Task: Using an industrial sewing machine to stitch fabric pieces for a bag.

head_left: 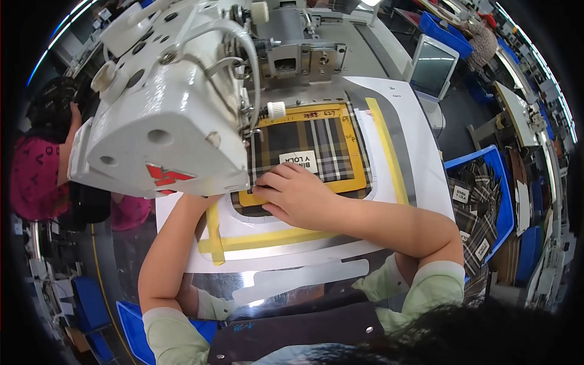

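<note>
A large white sewing machine head [164, 115] fills the upper left. Beside its needle area lies plaid fabric [286, 134] in brown, black and white, framed by a yellow template [356, 158] with a white label [304, 159] inside. My right hand [292, 194] lies palm down across the template's lower part, fingers apart and slightly bent, near the label. My left hand [204, 196] reaches under the machine head at the template's left, its fingers mostly hidden. Beneath everything is a white sheet [407, 146] marked out with yellow tape.
A blue bin [505, 207] of plaid pieces stands at right, another [131, 325] at lower left. A screen [433, 67] sits behind the table's right side. A co-worker in pink [33, 176] is at far left, another person [482, 45] at upper right.
</note>
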A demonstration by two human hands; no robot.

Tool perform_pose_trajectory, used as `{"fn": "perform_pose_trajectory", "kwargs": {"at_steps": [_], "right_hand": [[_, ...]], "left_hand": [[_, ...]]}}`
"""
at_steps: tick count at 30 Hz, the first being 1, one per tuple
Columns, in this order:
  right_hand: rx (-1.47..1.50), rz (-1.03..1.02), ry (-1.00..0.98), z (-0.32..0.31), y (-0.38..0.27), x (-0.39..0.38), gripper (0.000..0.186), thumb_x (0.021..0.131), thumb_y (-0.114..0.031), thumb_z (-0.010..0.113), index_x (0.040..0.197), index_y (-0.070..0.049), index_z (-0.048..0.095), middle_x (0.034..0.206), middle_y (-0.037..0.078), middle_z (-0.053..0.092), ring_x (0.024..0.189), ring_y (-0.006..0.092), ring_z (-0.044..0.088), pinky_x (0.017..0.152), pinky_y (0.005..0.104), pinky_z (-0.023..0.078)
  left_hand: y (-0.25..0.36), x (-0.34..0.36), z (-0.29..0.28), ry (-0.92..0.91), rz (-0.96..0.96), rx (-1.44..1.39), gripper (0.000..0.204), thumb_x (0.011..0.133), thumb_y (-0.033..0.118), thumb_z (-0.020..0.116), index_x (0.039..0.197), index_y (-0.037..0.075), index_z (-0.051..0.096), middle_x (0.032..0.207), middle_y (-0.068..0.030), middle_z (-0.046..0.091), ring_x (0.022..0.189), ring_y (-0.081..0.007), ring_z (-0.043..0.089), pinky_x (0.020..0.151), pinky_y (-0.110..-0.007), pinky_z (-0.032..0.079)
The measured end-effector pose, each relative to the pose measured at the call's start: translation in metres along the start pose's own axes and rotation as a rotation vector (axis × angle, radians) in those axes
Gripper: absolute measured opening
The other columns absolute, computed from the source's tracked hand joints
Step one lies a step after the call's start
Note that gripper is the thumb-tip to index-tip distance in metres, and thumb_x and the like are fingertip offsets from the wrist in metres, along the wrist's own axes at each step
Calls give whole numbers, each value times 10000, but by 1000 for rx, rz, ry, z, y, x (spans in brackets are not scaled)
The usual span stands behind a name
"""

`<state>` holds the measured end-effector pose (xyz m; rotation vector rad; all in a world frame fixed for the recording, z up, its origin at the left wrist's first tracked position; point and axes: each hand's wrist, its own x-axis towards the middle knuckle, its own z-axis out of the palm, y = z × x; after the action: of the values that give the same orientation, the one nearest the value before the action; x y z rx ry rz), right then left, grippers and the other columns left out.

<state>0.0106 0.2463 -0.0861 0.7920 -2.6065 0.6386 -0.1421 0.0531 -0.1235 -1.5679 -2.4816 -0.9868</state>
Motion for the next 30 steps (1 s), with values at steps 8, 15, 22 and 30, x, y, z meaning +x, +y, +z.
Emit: {"fn": "perform_pose_trajectory", "kwargs": {"at_steps": [8, 15, 22, 30], "right_hand": [[-7, -9, 0, 1, 1, 7, 244, 789, -173, 638, 1016, -82, 631, 1038, 40, 566, 967, 229, 523, 867, 358, 431], [-37, -14, -14, -5, 0, 9, 231, 787, -178, 644, 998, -82, 643, 1000, 33, 566, 934, 227, 529, 844, 359, 441], [-28, -22, 20, -2, 2, 7, 212, 783, -177, 650, 967, -73, 653, 985, 48, 573, 931, 244, 536, 840, 366, 445], [-15, -27, 41, -4, 6, 5, 182, 788, -177, 650, 916, -48, 653, 961, 74, 586, 927, 273, 553, 826, 373, 456]], "left_hand": [[-18, -10, 3, -16, -196, -276, 368, 916, 74, 523, 1276, 27, 462, 1253, -94, 530, 1126, -164, 519, 951, -277, 428], [-13, -9, -13, -190, -181, -260, 446, 925, 84, 467, 1356, 38, 366, 1299, -93, 495, 1083, -150, 538, 934, -272, 444], [-11, -4, -5, -173, -150, -144, 442, 921, 86, 469, 1351, 41, 377, 1300, -91, 497, 1090, -153, 537, 936, -276, 443], [-17, -2, -1, -176, -108, -9, 438, 917, 88, 472, 1345, 44, 390, 1302, -88, 500, 1099, -156, 535, 939, -281, 442]]}}
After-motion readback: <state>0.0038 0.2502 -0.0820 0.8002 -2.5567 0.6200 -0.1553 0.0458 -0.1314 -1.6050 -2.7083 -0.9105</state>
